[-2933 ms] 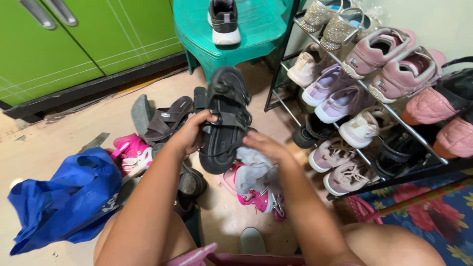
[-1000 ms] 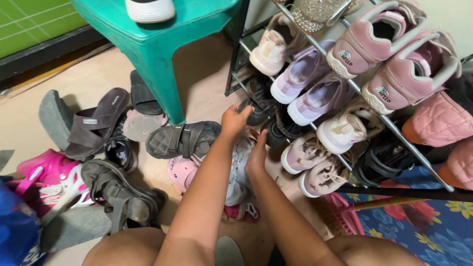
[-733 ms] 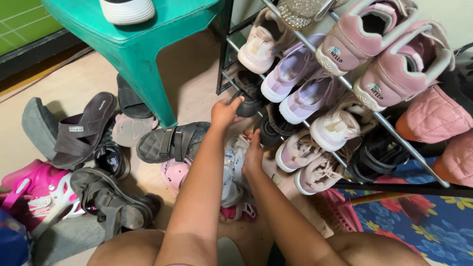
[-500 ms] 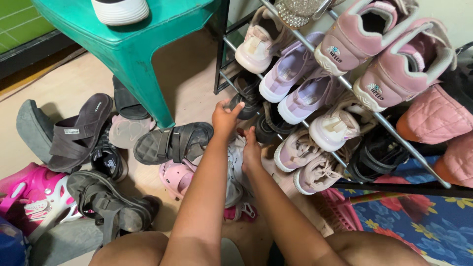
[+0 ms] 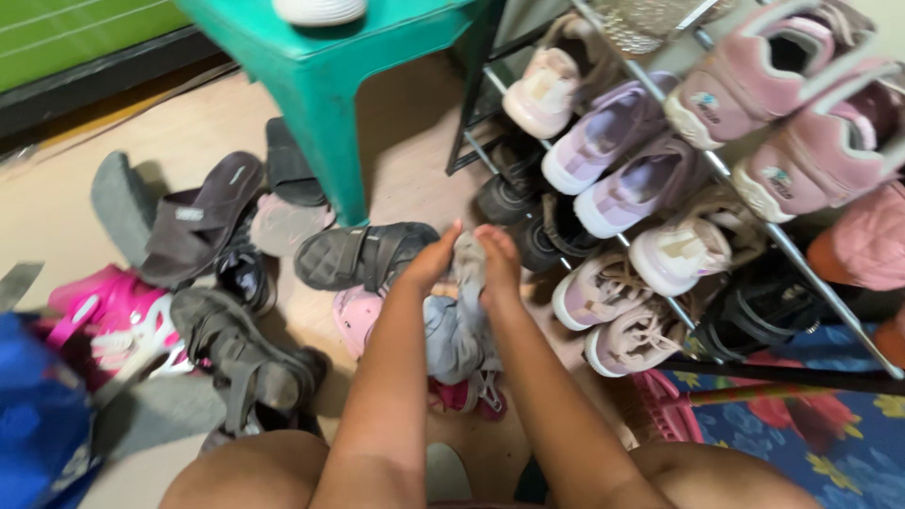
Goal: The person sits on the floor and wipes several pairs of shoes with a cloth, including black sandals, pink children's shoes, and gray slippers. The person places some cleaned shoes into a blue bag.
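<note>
A grey shoe (image 5: 464, 283) is being held up over the floor, just in front of the shoe rack (image 5: 754, 212). A dark sandal (image 5: 363, 254) is lying beside it, and a green stool (image 5: 349, 75) is standing behind. It is being pinched at the top between the left hand (image 5: 432, 264) and the right hand (image 5: 498, 264), both with fingers closed on it.

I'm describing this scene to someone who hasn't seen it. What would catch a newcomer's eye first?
The slanted metal shoe rack at right, packed with pink and lilac sneakers, stands out first. Next, the left hand and right hand meet at a grey shoe at centre, amid scattered dark sandals on the floor. A green plastic stool stands behind.
</note>
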